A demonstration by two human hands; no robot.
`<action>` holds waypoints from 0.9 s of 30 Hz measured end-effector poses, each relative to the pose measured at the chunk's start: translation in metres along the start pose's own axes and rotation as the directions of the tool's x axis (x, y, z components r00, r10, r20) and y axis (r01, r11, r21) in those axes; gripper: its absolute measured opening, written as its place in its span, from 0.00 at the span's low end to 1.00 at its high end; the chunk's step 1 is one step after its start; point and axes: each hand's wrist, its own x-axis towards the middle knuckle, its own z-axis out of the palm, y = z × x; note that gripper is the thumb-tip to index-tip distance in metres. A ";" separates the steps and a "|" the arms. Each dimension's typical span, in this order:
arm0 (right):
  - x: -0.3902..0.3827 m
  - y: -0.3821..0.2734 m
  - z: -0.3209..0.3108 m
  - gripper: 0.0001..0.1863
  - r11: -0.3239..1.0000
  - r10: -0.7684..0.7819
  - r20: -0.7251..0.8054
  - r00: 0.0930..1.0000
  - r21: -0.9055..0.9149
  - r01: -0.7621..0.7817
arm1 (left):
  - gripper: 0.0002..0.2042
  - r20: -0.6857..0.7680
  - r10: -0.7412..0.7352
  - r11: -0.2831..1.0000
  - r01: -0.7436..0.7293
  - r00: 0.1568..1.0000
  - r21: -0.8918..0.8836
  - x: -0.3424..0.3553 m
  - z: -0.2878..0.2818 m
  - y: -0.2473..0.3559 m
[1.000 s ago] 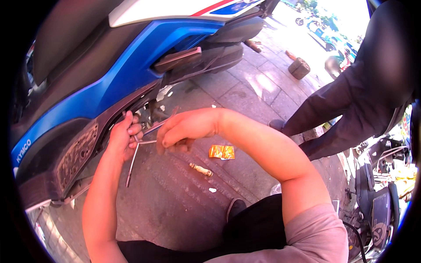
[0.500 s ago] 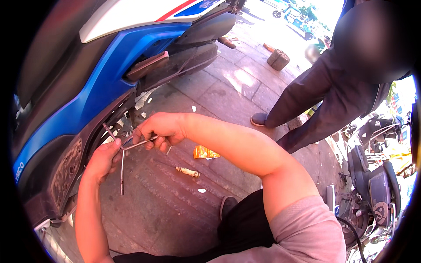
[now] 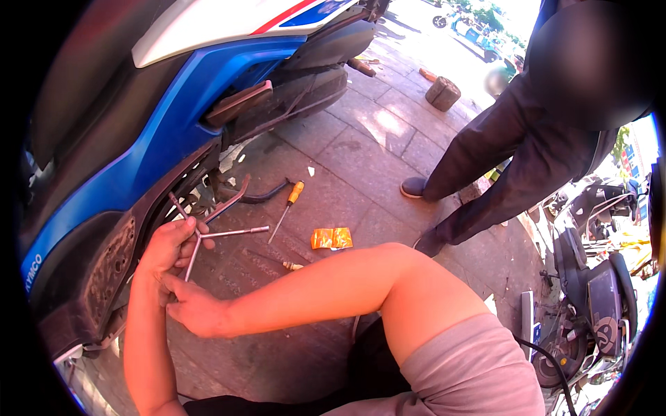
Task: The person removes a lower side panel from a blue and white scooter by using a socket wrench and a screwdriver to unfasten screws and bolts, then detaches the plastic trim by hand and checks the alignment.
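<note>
Beside a blue, white and black scooter (image 3: 170, 121), my left hand (image 3: 175, 246) is closed around the hub of a Y-shaped socket wrench (image 3: 232, 231); one arm of the wrench reaches into the scooter's lower edge. My right hand (image 3: 194, 308) is just below, fingers curled at the wrench's downward arm, whose end they hide. On the paving behind the wrench lie a yellow-handled screwdriver (image 3: 295, 193) and an orange packet (image 3: 331, 238). A small pale part (image 3: 291, 265) is half hidden by my right forearm.
A person in dark trousers (image 3: 485, 159) stands close at my right. A wooden block (image 3: 442, 93) sits on the paving (image 3: 361, 152) farther back. Dark scooter bodywork and clutter (image 3: 600, 305) fill the right edge, with a black hose there.
My right hand has moved down and left from the wrench's right arm to its lower arm, uncovering the screwdriver. My left hand remains on the wrench, slightly higher than half a second ago.
</note>
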 end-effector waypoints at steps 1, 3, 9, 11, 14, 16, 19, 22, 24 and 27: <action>0.009 0.044 -0.007 0.11 0.951 -0.173 -0.062 0.983 -0.272 0.150 | 0.16 0.036 -0.004 0.998 0.006 0.999 -0.055 0.000 0.007 0.003; 0.019 0.092 -0.043 0.12 0.760 -0.340 -0.073 0.938 -0.609 0.228 | 0.17 0.016 -0.047 0.981 0.049 0.999 -0.189 0.007 0.013 -0.005; -0.008 0.000 -0.193 0.08 0.045 -0.050 0.308 0.950 -0.950 0.310 | 0.21 0.104 -0.090 0.859 0.130 0.991 -0.496 0.011 0.016 -0.014; -0.011 -0.047 -0.220 0.12 0.216 0.129 0.329 0.936 -0.930 0.297 | 0.21 0.112 -0.075 0.857 0.122 0.991 -0.500 0.017 0.025 -0.010; -0.005 -0.115 -0.201 0.13 0.573 0.396 0.265 0.879 -0.819 -0.011 | 0.20 0.133 -0.029 0.859 0.093 0.991 -0.503 0.015 0.009 -0.011; -0.003 -0.129 -0.196 0.15 0.803 0.433 0.367 0.823 -0.572 -0.168 | 0.20 0.109 0.007 0.885 0.045 0.994 -0.463 0.012 0.005 -0.012; -0.003 -0.129 -0.187 0.17 0.906 0.405 0.417 0.814 -0.061 -0.419 | 0.20 -0.002 -0.001 0.926 0.000 1.000 -0.377 0.014 0.014 -0.011; -0.006 -0.138 -0.135 0.08 0.778 0.504 0.228 0.833 0.299 -0.553 | 0.21 -0.141 -0.046 0.964 0.007 0.989 -0.265 0.009 0.020 -0.001; -0.009 -0.128 -0.077 0.05 0.776 0.476 0.036 0.879 0.453 -0.439 | 0.22 -0.155 -0.051 0.960 0.005 0.987 -0.280 0.013 0.005 -0.011; -0.005 -0.064 -0.005 0.05 0.972 0.079 -0.218 0.973 0.232 -0.027 | 0.19 -0.186 -0.165 0.955 0.110 0.969 -0.275 0.015 0.003 0.004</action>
